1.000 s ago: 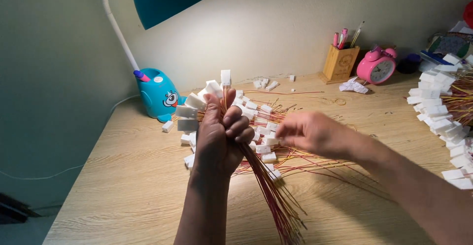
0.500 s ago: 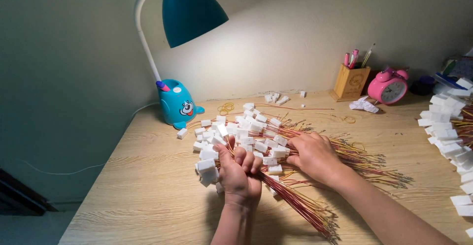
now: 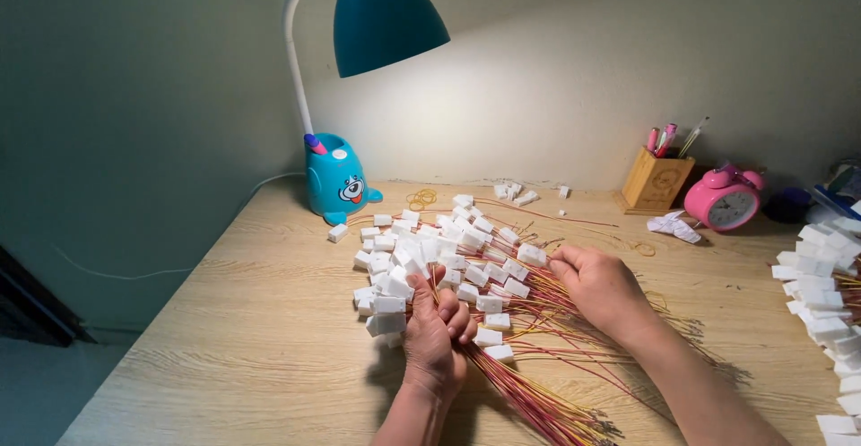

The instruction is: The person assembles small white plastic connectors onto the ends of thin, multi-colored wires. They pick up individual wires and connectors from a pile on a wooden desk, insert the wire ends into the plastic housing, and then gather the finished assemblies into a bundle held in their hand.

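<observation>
- Our left hand (image 3: 434,328) grips a bundle of wires (image 3: 529,392) with white plugs (image 3: 421,258), low over the surface (image 3: 233,338).
- Our right hand (image 3: 603,286) rests curled on loose wires beside it; lamp (image 3: 381,16) overhead.

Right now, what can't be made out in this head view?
- Left hand: its grip on the wire bundle is hidden behind the hand's back.
- Right hand: fingertips buried among white connectors.
- Second connector pile: cut off by right edge.
- Alarm clock face: too small.
</observation>
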